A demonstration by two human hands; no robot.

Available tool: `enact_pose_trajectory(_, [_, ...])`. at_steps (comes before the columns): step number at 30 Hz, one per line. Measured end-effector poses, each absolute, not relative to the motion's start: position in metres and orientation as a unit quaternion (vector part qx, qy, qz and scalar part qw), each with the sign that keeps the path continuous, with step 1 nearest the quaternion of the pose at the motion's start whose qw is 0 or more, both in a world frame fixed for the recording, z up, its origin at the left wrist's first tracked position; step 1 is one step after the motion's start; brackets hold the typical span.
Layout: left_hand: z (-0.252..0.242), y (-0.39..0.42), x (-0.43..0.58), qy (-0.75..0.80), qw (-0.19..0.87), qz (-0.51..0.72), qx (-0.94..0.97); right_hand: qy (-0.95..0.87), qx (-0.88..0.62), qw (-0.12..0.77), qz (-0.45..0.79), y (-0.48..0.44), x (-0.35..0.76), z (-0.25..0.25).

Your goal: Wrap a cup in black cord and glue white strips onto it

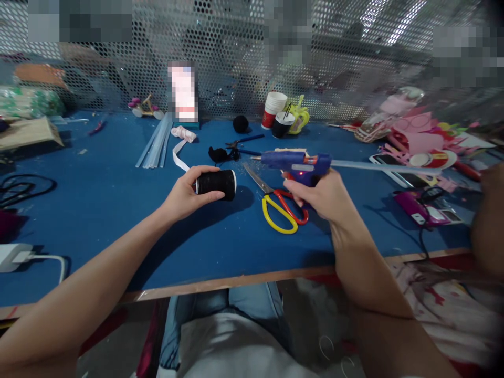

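My left hand [185,191] is wrapped round a black-covered paper cup [218,185] with white rims, held on its side just above the blue table [189,252]. In my right hand [325,194] is a blue hot glue gun [291,163], its nozzle pointing left toward the cup but apart from it. A small red light glows on the gun, and a long clear glue stick [378,167] sticks out of its back. Scissors [279,210] with one yellow and one red handle lie below the gun. Black yarn [219,154] and dark-handled pliers [244,140] lie beyond the cup.
Several glue sticks [155,144] and a white ribbon [179,155] lie at left, before a propped phone [183,92]. Behind are a black ball [240,124], stacked paper cups [273,110] and a black cup [282,125]. Pink craft pieces [417,139] crowd the right, near another person [488,220].
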State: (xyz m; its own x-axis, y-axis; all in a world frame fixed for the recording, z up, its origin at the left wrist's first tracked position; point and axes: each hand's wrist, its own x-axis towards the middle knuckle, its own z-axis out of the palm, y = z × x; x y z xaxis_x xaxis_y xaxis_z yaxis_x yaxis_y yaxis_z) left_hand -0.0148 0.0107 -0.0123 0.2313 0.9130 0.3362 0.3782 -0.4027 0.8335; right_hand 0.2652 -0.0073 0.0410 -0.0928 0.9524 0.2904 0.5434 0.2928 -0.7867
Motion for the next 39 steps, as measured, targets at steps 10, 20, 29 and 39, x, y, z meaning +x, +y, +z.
enact_pose_trajectory(10, [-0.012,0.008,-0.013,0.445,0.301,0.428,0.727,-0.583,-0.742,0.329,0.033,0.058,0.313,0.024])
enact_pose_trajectory(20, [-0.012,0.005,-0.011,0.432,0.28,0.425,0.745,-0.576,-0.801,0.162,-0.023,0.067,0.303,0.024])
enact_pose_trajectory(29, [-0.01,0.002,-0.008,0.356,0.192,0.414,0.816,-0.792,-0.489,0.352,0.098,0.01,0.234,0.056])
enact_pose_trajectory(39, [-0.009,-0.003,-0.007,0.327,0.157,0.393,0.845,-0.85,-0.407,0.276,0.188,0.005,0.184,0.039])
